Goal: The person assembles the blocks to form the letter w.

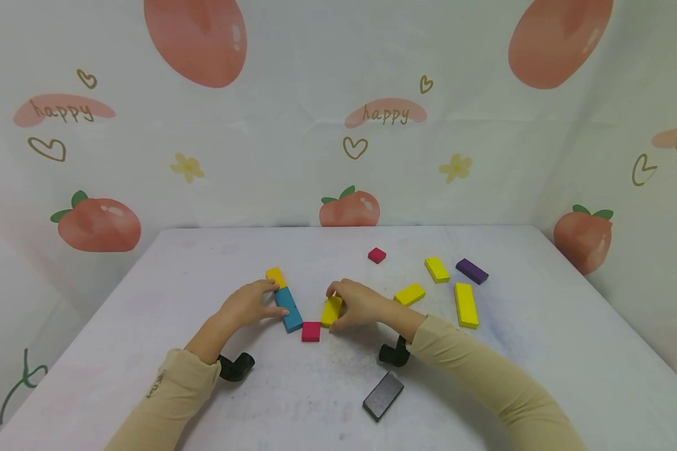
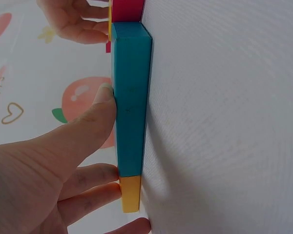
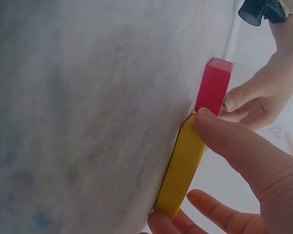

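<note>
In the head view, an orange block [image 1: 279,275] and a longer blue block [image 1: 289,311] lie end to end on the table, slanting toward me. At the blue block's near end sits a small red block [image 1: 311,332]. My left hand [image 1: 249,305] rests on the pair, thumb on the blue block's upper face and fingertips by the orange one. My right hand [image 1: 362,305] pinches a yellow block [image 1: 330,312] by its two ends, thumb at the near end. The right wrist view shows that yellow block [image 3: 180,165] right up against the red block [image 3: 214,87].
On the right lie two short yellow blocks [image 1: 437,270], a long yellow block [image 1: 466,305] and a purple block [image 1: 472,271]. Another red block [image 1: 377,255] lies at the back. A dark grey block [image 1: 383,396] lies near me. Black cameras [image 1: 237,367] hang under both wrists.
</note>
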`<state>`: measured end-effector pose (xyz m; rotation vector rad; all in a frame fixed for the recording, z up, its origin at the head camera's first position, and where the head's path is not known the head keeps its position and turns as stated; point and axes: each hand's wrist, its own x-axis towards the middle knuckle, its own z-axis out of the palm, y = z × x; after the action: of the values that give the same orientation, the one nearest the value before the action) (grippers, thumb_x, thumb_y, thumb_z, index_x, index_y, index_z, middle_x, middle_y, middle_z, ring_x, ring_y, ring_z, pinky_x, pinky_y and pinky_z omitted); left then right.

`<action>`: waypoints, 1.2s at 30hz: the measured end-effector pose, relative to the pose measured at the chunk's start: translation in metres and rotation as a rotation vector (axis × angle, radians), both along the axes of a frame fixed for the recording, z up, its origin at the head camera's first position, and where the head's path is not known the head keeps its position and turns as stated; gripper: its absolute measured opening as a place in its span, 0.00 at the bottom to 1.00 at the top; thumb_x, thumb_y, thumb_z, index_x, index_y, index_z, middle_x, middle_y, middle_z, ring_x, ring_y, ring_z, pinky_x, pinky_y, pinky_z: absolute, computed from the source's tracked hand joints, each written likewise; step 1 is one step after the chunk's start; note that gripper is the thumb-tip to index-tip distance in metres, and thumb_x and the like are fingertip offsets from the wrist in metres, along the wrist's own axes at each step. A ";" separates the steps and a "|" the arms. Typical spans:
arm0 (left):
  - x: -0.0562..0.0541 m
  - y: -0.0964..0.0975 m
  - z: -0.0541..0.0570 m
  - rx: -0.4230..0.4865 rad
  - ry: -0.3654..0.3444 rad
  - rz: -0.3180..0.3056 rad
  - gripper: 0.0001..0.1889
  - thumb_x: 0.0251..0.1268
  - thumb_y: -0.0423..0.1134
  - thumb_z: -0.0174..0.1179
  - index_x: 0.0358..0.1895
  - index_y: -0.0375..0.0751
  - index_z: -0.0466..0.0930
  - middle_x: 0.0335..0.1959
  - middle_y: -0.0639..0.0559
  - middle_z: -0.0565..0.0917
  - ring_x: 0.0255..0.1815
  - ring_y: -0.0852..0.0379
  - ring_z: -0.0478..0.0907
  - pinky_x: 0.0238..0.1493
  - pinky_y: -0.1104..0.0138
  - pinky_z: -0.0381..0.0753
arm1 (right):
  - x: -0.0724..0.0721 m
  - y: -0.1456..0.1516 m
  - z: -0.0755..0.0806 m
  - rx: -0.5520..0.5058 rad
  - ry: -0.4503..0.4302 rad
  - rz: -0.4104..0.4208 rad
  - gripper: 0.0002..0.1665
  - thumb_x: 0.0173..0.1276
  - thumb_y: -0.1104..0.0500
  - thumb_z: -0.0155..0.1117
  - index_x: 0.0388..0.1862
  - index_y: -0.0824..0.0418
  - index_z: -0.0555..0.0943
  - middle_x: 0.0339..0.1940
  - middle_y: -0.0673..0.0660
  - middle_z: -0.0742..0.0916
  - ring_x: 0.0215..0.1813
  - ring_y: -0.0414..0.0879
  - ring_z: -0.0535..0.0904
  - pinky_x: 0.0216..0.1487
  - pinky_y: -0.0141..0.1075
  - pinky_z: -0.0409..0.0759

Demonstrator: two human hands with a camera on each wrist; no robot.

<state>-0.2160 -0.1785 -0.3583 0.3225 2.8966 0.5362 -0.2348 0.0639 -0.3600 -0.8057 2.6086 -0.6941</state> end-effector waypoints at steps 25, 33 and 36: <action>0.000 0.000 0.001 -0.005 -0.013 0.002 0.35 0.56 0.49 0.65 0.64 0.34 0.68 0.66 0.33 0.67 0.68 0.34 0.61 0.67 0.44 0.64 | -0.002 0.005 0.003 0.008 -0.021 -0.021 0.39 0.51 0.52 0.75 0.60 0.58 0.70 0.57 0.59 0.77 0.51 0.47 0.75 0.55 0.39 0.80; 0.000 0.000 0.000 -0.009 -0.012 0.000 0.35 0.55 0.50 0.65 0.64 0.34 0.68 0.66 0.33 0.67 0.68 0.34 0.62 0.66 0.44 0.65 | 0.001 0.029 0.012 -0.018 0.021 0.048 0.29 0.54 0.52 0.72 0.53 0.59 0.75 0.47 0.57 0.82 0.45 0.48 0.79 0.49 0.36 0.80; 0.000 -0.001 0.000 -0.007 -0.012 0.000 0.35 0.55 0.50 0.65 0.64 0.34 0.68 0.66 0.33 0.67 0.68 0.34 0.62 0.66 0.44 0.65 | 0.004 0.042 0.014 -0.033 0.013 0.079 0.26 0.55 0.52 0.71 0.51 0.61 0.76 0.43 0.57 0.83 0.43 0.47 0.79 0.47 0.34 0.81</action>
<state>-0.2164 -0.1790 -0.3580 0.3174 2.8867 0.5259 -0.2305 0.1056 -0.3456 -0.9210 2.5669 -0.7141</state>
